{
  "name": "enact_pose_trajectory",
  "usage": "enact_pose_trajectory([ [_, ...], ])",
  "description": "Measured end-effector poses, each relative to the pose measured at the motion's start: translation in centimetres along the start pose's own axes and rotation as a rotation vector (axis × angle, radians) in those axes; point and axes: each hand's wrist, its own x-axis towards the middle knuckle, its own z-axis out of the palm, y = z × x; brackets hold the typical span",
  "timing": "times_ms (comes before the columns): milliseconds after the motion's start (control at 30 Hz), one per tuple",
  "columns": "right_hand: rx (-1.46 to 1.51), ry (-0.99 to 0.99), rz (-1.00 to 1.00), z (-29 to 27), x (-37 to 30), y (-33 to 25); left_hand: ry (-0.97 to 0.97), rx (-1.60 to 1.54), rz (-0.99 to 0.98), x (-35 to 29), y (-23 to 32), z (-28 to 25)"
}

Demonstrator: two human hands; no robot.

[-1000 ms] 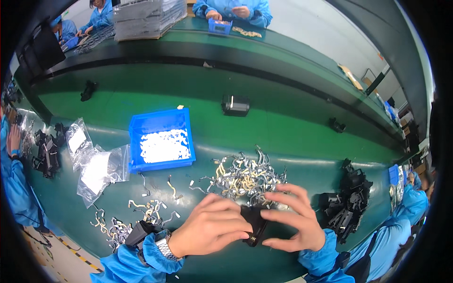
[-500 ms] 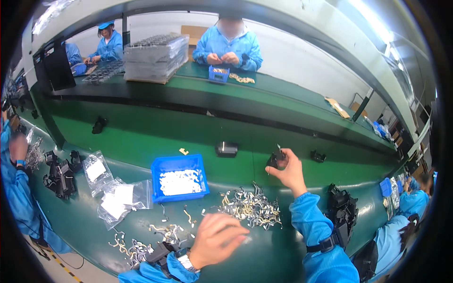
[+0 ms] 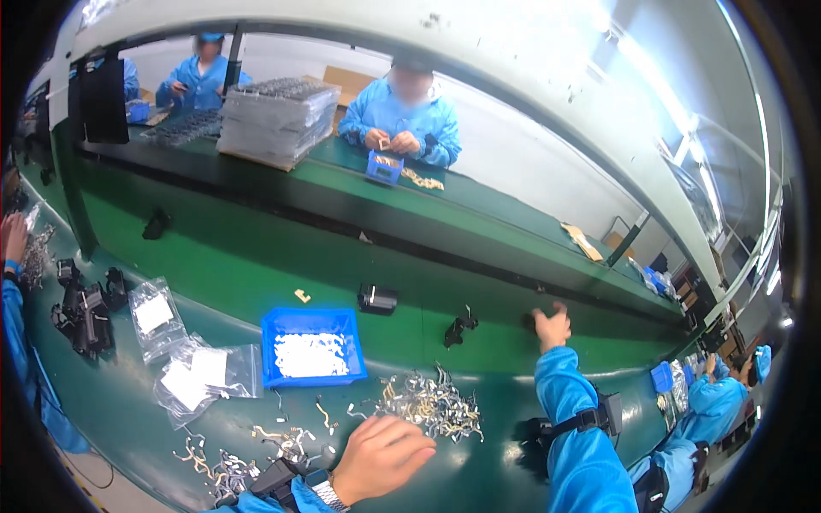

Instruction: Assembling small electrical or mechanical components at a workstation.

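Note:
My left hand (image 3: pixel 383 460) hovers just in front of a heap of small wired connectors (image 3: pixel 432 406), its fingers loosely stretched and nothing visible in them. Farther out, my right hand (image 3: pixel 552 328) reaches over the green belt (image 3: pixel 402 338) with thumb and fingers apart. A dark shape beside its fingertips is too blurred to name. To the left of that hand, a small black plastic part (image 3: pixel 460 329) stands on the belt. Another black part, boxy and shiny (image 3: pixel 377 298), lies farther left.
A blue bin (image 3: pixel 355 372) holds small white pieces. Clear bags (image 3: pixel 224 369) and piled black parts (image 3: pixel 85 312) lie to its left. Loose wires (image 3: pixel 227 470) are near my left wrist. More black parts (image 3: pixel 534 436) sit by my right forearm. A co-worker (image 3: pixel 402 120) works across the shelf.
My right hand has let go of the black part, which now stands on the belt, and has moved right. My left hand is slightly lower. The whole view has shifted and tilted.

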Motion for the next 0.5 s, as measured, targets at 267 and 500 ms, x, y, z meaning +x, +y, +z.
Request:
enact_pose_trajectory([
  [267, 0.048, -0.129, -0.235, 1.6, 0.1, 3.0, -0.007, -0.096, -0.076, -0.2, 0.9, 1.0],
  [500, 0.715, -0.961, -0.667, -12.0, -16.1, -8.0, 0.164, 0.001, -0.219, 0.5, 0.6, -1.1],
])
